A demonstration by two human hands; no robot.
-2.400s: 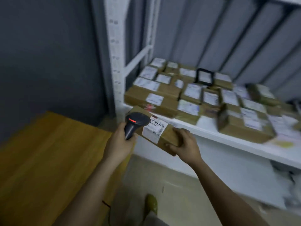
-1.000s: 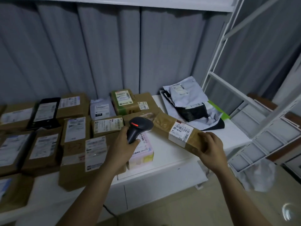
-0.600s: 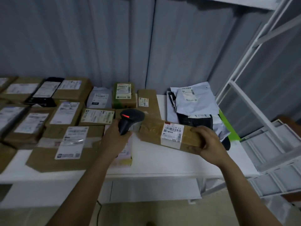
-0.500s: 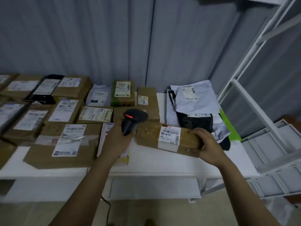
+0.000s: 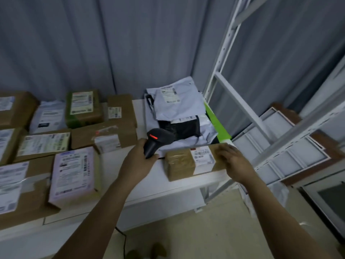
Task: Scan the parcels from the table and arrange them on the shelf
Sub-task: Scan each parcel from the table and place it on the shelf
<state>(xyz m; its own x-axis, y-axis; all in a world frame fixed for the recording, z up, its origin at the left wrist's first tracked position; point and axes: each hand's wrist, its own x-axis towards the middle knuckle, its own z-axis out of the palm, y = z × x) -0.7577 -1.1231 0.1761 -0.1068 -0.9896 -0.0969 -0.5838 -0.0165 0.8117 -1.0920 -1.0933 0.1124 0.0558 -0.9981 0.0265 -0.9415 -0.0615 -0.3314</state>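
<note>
A brown cardboard parcel (image 5: 182,162) with a white barcode label lies on the white shelf (image 5: 141,176), near its front right corner. My right hand (image 5: 234,163) holds the parcel's right end, fingers curved over its top. My left hand (image 5: 136,163) grips a black handheld scanner (image 5: 157,141) with a red light on its head, just left of the parcel and above the shelf board. The scanner's cable hangs down under my left forearm.
Several brown boxes (image 5: 104,136) and a pale pink parcel (image 5: 73,174) fill the shelf's left part. Grey and black mailer bags (image 5: 177,111) are piled behind the parcel on something green. A white shelf upright (image 5: 222,53) and stacked white frames (image 5: 291,146) stand on the right.
I turned from the wooden table to the shelf, carrying the parcel. Since half a second ago the parcel has come down onto the shelf board at the front right, and the scanner has moved with it.
</note>
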